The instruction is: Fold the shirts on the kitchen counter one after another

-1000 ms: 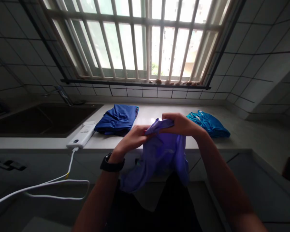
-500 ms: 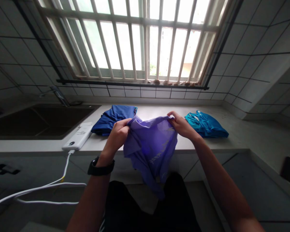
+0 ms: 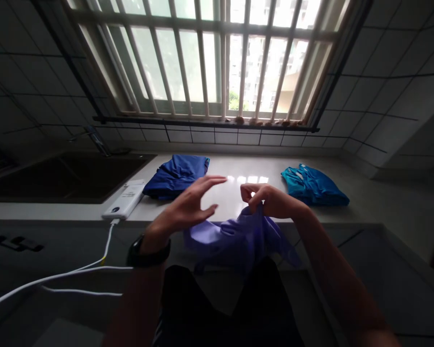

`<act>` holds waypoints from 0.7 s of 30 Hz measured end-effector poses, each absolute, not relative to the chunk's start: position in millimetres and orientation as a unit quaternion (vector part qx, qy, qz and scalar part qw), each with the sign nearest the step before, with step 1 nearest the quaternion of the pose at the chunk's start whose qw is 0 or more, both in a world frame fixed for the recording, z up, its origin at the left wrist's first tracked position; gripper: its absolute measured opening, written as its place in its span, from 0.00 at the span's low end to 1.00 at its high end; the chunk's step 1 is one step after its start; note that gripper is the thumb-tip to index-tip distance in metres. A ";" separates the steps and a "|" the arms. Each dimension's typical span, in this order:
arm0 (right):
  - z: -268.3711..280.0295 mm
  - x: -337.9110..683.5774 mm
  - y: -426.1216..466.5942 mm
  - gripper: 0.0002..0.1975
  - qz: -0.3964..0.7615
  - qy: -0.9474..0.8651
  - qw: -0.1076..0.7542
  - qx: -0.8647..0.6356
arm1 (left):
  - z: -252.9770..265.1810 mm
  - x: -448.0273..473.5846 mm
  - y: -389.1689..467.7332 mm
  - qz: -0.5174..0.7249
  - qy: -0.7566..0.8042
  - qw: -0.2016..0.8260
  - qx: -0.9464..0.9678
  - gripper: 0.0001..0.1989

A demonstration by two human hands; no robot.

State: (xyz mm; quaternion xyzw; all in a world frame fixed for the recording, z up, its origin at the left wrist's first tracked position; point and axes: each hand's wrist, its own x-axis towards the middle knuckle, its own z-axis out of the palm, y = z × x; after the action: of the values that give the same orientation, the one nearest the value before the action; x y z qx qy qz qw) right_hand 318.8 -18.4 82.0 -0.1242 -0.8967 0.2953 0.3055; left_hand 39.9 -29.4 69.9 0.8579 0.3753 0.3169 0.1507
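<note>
A light purple garment (image 3: 235,238), thin and crumpled, hangs from my right hand (image 3: 265,198) in front of the counter edge. The fingers of that hand pinch its upper part. My left hand (image 3: 190,205), with a black band on the wrist, is open, thumb and fingers apart, just above the garment's left side. Behind it on the counter lies a folded dark blue garment (image 3: 181,176). To the right of my right hand sits a folded teal garment (image 3: 314,185). The purple garment's lower part is blurred by motion.
The white counter (image 3: 235,166) runs below a barred window (image 3: 210,62). At the left are a dark sink (image 3: 68,178) with a faucet (image 3: 97,140) and a white power bank (image 3: 125,200) with a white cable (image 3: 107,243) hanging over the edge.
My left hand has let go of the purple garment and opened. My right hand has lowered slightly and still grips it. The cloth, stretched between both hands before, now hangs bunched.
</note>
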 end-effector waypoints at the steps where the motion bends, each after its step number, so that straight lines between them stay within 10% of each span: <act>1: 83.1 311.6 -20.5 0.15 0.287 -0.896 0.323 -0.104 | 65.7 52.2 -26.4 0.293 0.321 0.203 0.877 0.33; 5: 90.3 295.5 -28.5 0.22 0.308 -0.867 0.386 -0.062 | 45.7 90.5 -11.8 0.228 0.221 0.376 0.870 0.39; 10: 103.0 313.4 -26.0 0.33 0.366 -0.830 0.414 -0.073 | 48.8 97.2 -23.9 0.192 0.212 0.457 0.842 0.16; 21: 112.7 362.7 12.1 0.09 0.196 -0.891 0.210 -0.351 | 90.0 53.8 -16.7 0.352 0.497 0.127 0.783 0.11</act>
State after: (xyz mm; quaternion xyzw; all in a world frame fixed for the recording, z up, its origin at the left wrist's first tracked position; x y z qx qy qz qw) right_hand 362.7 12.1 112.7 -0.3505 -0.8912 0.1965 0.2103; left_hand 53.8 -16.7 90.0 0.7831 0.4967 0.3521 0.1269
